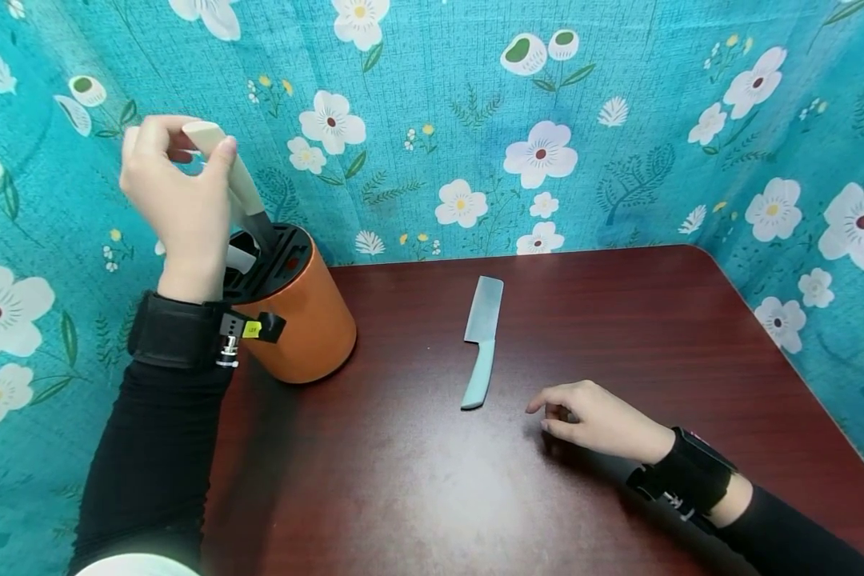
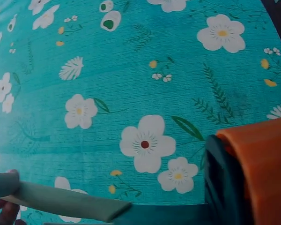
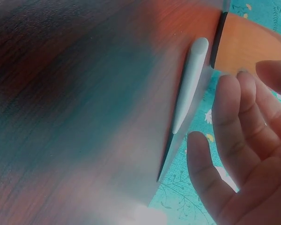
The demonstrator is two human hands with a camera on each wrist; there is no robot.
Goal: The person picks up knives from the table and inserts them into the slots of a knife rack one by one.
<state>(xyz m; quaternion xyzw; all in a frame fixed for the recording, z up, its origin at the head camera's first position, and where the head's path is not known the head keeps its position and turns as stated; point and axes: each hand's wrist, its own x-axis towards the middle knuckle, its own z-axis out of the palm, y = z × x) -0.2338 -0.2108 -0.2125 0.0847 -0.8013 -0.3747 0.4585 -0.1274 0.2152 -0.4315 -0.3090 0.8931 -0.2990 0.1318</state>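
Note:
My left hand (image 1: 176, 192) pinches the beige handle of a knife (image 1: 243, 182) above the orange knife block (image 1: 313, 320). The knife's dark blade runs down to the block's slotted black top; its lower end is hidden. In the left wrist view the same knife (image 2: 70, 200) reaches from the fingers to the block. A pale blue cleaver (image 1: 482, 320) lies on the table, handle toward me. To the right of that handle, my right hand (image 1: 598, 416) hangs over the tabletop, fingers loosely bent and holding nothing. The right wrist view shows the cleaver (image 3: 191, 89) apart from the fingers.
The dark red-brown table (image 1: 403, 464) has a rounded far right corner. Behind it and along both sides hangs a turquoise flowered cloth (image 1: 418, 96). A light grey piece (image 1: 241, 258) juts from the block's top. A white round edge (image 1: 137, 565) shows at bottom left.

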